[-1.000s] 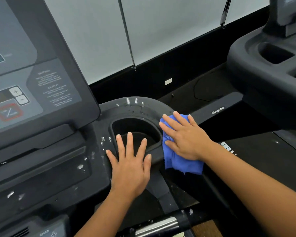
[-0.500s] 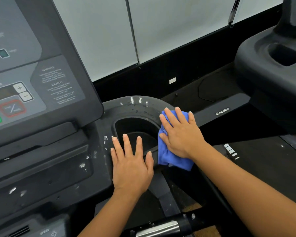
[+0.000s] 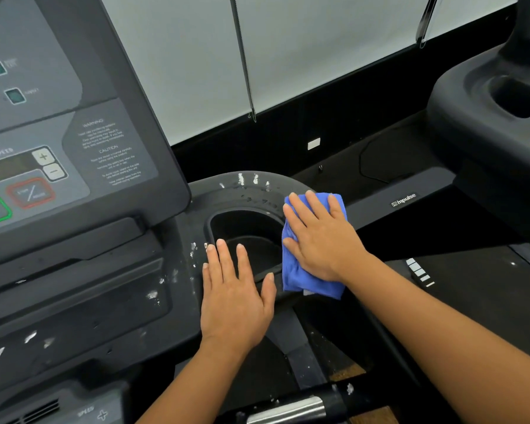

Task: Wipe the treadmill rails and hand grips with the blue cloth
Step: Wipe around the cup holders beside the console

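My right hand (image 3: 322,237) lies flat on the blue cloth (image 3: 300,276), pressing it against the right rim of the black cup holder (image 3: 245,237) on the treadmill console. The cloth hangs over the rim's outer side. My left hand (image 3: 234,298) rests open and flat on the console's near edge, just left of the cloth, fingers apart and holding nothing. White flecks dot the curved rim (image 3: 251,186) behind the cup holder. At the bottom, a hand grip (image 3: 291,408) with a silver sensor sticks out, partly hidden by my left forearm.
The control panel (image 3: 62,148) with speed buttons rises at the left. A side rail (image 3: 404,200) with a brand logo runs to the right. A second treadmill's console (image 3: 496,102) stands at the upper right. Blinds with hanging cords (image 3: 242,56) cover the wall behind.
My right hand has slid the cloth a little along the cup holder's right rim, and my left hand has shifted slightly forward; the view has also shifted.
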{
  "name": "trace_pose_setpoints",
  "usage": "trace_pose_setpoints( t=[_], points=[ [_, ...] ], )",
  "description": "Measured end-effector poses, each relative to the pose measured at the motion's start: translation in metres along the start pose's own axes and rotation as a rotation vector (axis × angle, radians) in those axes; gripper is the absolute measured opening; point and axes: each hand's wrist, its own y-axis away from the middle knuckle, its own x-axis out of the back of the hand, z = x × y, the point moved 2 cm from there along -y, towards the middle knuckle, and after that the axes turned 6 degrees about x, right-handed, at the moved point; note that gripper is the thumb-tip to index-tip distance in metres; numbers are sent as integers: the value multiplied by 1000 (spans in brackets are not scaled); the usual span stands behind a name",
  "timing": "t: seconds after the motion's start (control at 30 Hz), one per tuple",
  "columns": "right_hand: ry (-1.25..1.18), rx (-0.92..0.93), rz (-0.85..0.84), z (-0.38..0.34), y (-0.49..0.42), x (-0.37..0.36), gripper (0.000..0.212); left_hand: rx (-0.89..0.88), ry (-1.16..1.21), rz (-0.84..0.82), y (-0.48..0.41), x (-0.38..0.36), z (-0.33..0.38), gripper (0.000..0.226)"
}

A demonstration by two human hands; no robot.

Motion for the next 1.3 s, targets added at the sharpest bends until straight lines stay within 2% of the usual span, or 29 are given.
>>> trace_pose_setpoints(
  t=[0.1, 0.2, 0.33, 0.43, 0.53, 0.63, 0.77, 0.83, 0.9, 0.97, 1.03, 1.1, 1.17, 1.3],
  points=[
    [1, 59, 15, 11, 21, -4, 67, 2, 5, 1, 0, 0, 0, 75],
    [-56, -53, -18, 16, 17, 1, 74, 4, 1, -7, -1, 1, 1, 74],
    [-39, -207, 1, 5, -16, 5, 68, 0, -11, -21, -1, 1, 1, 74],
    [-2, -71, 0, 0, -11, 1, 74, -4, -3, -37, -1, 0, 1, 74],
    [-33, 51, 12, 8, 13, -1, 68, 5, 35, -64, -2, 3, 0, 82],
    [-71, -22, -29, 17, 16, 1, 74, 28, 77, -119, -8, 8, -5, 93],
    [-58, -201, -16, 9, -13, 4, 68, 28, 65, -127, -10, 10, -7, 92],
    [-25, -147, -8, 2, -17, 4, 72, 45, 99, -116, -12, 8, -5, 90],
    [7, -8, 4, 2, -6, -1, 76, 56, 121, -105, -17, 6, -5, 87],
    [20, 78, 20, 8, 8, -5, 69, 67, 140, -95, -22, 5, -6, 86],
    [0, 69, -11, 15, 16, -4, 69, 74, 150, -94, -24, 6, -6, 86],
    [-20, -12, -50, 17, 11, 1, 74, 73, 148, -90, -24, 6, -6, 86],
    [-20, -90, -45, 15, -7, 3, 70, 71, 146, -92, -23, 6, -5, 86],
    [50, -25, -20, 2, -36, 5, 61, 67, 143, -81, -23, 6, -5, 87]
  ],
)
